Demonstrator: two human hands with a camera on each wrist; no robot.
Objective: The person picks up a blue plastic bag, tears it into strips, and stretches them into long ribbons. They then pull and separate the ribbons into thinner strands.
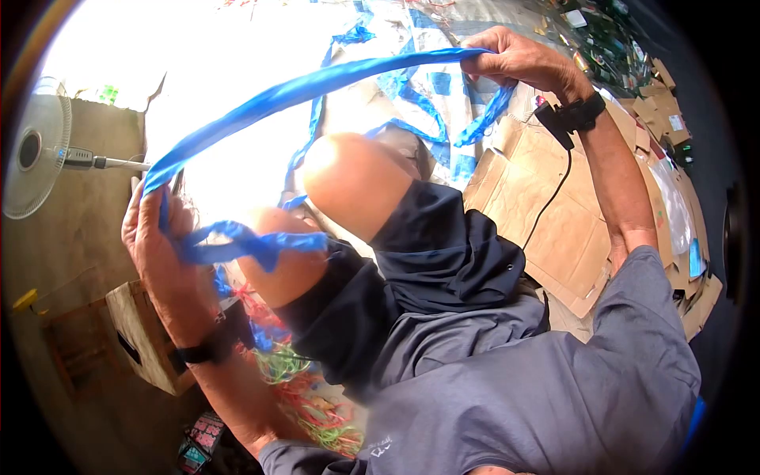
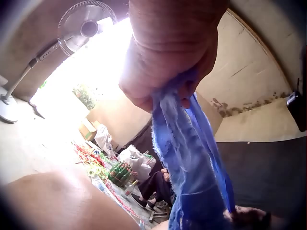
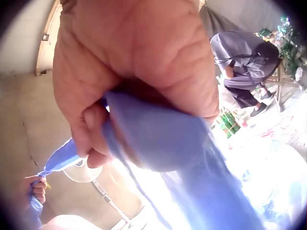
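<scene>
A long blue cloth-like strip is stretched in an arc between both hands in the head view. My left hand grips one end, and loose lengths trail below over the knee. The left wrist view shows the strip with a frayed edge, hanging from the curled fingers of the left hand. Raised higher at the upper right, my right hand pinches the other end between thumb and fingers. In the right wrist view the strip bunches under the right hand and falls away below it.
A standing fan is at the left by a wooden box. Flattened cardboard lies to the right. Red and green strings cover the floor beside the legs. Another person sits nearby, close to bundled green bottles.
</scene>
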